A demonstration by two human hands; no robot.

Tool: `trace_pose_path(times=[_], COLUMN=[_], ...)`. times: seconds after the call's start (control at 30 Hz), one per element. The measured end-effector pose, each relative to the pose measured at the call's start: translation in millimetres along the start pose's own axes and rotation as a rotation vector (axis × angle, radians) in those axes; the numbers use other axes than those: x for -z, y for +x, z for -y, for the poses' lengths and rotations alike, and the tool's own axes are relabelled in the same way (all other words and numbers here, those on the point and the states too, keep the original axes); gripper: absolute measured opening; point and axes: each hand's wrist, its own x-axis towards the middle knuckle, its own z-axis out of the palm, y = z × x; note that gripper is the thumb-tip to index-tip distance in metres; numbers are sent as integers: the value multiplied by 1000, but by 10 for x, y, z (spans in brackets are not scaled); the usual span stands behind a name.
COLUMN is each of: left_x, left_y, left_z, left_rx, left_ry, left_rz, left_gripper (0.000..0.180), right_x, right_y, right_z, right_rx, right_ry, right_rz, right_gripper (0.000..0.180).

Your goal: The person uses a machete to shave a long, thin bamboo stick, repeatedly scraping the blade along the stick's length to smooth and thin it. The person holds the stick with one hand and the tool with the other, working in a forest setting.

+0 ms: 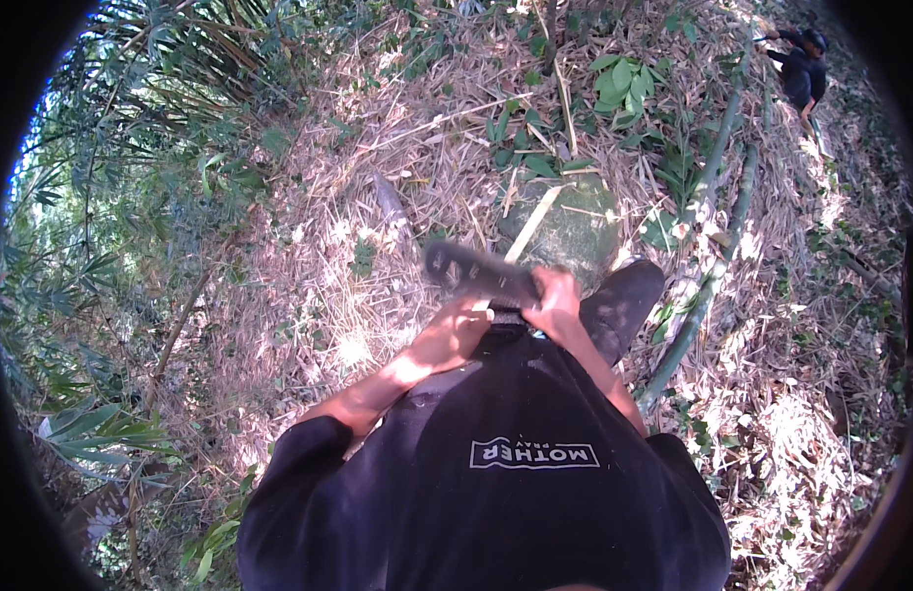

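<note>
Both my hands are close together in front of my waist. My left hand is closed, its fingertips against a dark textured band at the hem of my black shirt. My right hand curls its fingers at the right end of a dark, elongated thing with pale spots. That thing reaches left past my left hand; its rounded far end is blurred, and I cannot make out its kind. What lies inside my fingers is mostly hidden.
A mossy rounded rock lies just ahead, a pale split strip across it. My dark-clothed right knee is beside it. Long green bamboo poles run along the right. Another person is at the far right. Dry leaves cover the ground.
</note>
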Motion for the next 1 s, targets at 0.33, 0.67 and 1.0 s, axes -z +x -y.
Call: trace_pose_path(times=[0.33, 0.67, 1.0], left_x=[106, 297, 365], left_y=[38, -111, -94], left_z=[-593, -646, -873], left_rx=[223, 268, 356], left_ry=[-384, 166, -237], left_rz=[-58, -1, -147], left_gripper=[38, 34, 40], right_x=[-12, -273, -159], right_y=[34, 151, 165], right_z=[188, -860, 74], right_rx=[8, -618, -71], right_ry=[28, -141, -73], right_rz=[30, -84, 165], right_gripper=[29, 28, 26])
